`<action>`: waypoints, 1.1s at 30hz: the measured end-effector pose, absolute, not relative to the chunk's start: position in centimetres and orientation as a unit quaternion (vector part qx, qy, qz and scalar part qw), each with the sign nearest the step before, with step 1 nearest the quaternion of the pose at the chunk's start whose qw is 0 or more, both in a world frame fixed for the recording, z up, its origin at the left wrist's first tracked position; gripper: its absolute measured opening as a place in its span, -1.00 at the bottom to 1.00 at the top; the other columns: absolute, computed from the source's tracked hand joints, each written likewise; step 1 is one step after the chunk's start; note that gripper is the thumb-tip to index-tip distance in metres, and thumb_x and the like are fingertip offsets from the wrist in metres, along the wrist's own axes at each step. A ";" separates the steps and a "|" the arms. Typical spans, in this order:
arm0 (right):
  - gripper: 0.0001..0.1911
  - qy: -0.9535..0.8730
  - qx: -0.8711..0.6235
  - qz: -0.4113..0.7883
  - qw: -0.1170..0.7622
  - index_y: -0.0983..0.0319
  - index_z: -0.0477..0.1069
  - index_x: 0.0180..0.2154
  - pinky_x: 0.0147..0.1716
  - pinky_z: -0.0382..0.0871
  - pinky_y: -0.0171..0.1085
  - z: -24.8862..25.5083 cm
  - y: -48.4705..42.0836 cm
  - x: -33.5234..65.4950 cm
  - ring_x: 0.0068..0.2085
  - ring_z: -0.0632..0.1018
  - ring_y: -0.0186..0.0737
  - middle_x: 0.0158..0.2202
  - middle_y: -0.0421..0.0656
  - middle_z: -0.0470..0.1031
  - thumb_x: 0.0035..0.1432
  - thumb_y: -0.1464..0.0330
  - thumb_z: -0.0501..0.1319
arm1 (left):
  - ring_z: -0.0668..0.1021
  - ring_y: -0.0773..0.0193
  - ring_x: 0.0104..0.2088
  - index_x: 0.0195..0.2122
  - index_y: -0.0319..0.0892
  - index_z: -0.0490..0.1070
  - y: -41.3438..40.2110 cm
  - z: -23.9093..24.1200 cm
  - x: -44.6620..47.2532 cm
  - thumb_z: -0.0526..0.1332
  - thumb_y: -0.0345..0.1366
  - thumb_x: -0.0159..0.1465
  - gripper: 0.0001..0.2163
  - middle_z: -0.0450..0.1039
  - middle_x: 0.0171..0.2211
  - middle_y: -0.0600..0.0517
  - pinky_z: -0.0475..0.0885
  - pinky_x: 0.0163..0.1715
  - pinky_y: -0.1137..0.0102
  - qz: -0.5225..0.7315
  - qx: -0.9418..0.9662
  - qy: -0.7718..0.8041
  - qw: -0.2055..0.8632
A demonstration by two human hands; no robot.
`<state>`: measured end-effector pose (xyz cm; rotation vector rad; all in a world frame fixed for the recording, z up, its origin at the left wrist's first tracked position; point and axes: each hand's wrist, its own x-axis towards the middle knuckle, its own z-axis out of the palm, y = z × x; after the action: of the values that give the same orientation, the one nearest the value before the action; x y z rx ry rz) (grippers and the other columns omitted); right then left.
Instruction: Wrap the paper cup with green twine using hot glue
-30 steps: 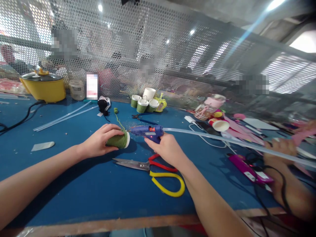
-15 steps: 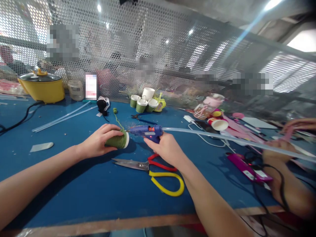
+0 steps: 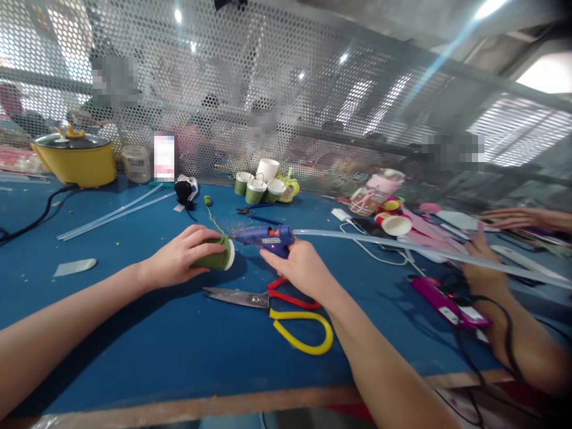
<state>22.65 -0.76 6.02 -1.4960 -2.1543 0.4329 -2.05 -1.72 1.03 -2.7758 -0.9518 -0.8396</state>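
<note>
My left hand [image 3: 181, 257] is wrapped round a paper cup covered in green yarn [image 3: 217, 256], lying on its side on the blue table [image 3: 134, 333]. A loose green yarn strand [image 3: 213, 215] runs back from the cup. My right hand [image 3: 300, 267] grips a blue glue gun [image 3: 263, 236], its nozzle at the cup's white rim. A long clear glue stick [image 3: 402, 248] sticks out of the gun's back toward the right.
Scissors with red and yellow handles [image 3: 277, 307] lie just in front of my hands. Green-wrapped cups [image 3: 263, 185] stand at the back by the mesh screen; a yellow pot [image 3: 75, 158] is far left. A co-worker's arm [image 3: 513, 322] and a purple tool [image 3: 447, 304] are at the right.
My hands, cup and glue gun stay almost still. The co-worker's hands at the right have moved, one reaching further back over the pink paper pieces.
</note>
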 end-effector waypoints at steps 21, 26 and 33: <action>-0.73 -0.784 -0.541 0.183 0.242 0.22 0.22 -0.65 -0.61 0.19 -0.32 6.7 -1.5 22.6 -0.65 0.30 -0.34 -0.73 -0.26 0.30 -0.05 0.22 0.15 | 0.39 0.13 -0.07 -0.06 -0.15 0.23 -1.6 0.9 -2.1 0.25 -0.22 0.10 -0.61 0.28 -0.10 -0.08 0.33 -0.07 0.22 -0.363 -0.836 -0.397 -0.111; -0.73 -0.784 -0.536 0.203 0.240 0.23 0.25 -0.64 -0.62 0.19 -0.33 6.8 -1.6 22.6 -0.66 0.31 -0.34 -0.74 -0.27 0.30 -0.04 0.22 0.16 | 0.40 0.15 -0.10 -0.08 -0.17 0.24 -1.4 0.9 -2.2 0.26 -0.20 0.09 -0.61 0.30 -0.13 -0.07 0.33 -0.09 0.25 -0.368 -0.828 -0.407 -0.116; -0.74 -0.757 -0.539 0.248 0.274 0.26 0.31 -0.60 -0.63 0.23 -0.34 6.5 -1.2 22.7 -0.67 0.37 -0.31 -0.75 -0.25 0.31 -0.02 0.22 0.15 | 0.39 0.16 -0.10 -0.08 -0.17 0.23 -1.4 1.0 -2.1 0.27 -0.18 0.08 -0.60 0.30 -0.13 -0.06 0.32 -0.09 0.26 -0.380 -0.825 -0.400 -0.122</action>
<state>22.75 -1.17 6.52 -1.4491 -2.0358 0.6675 -2.12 -1.40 0.95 -2.8146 -1.3657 -1.2977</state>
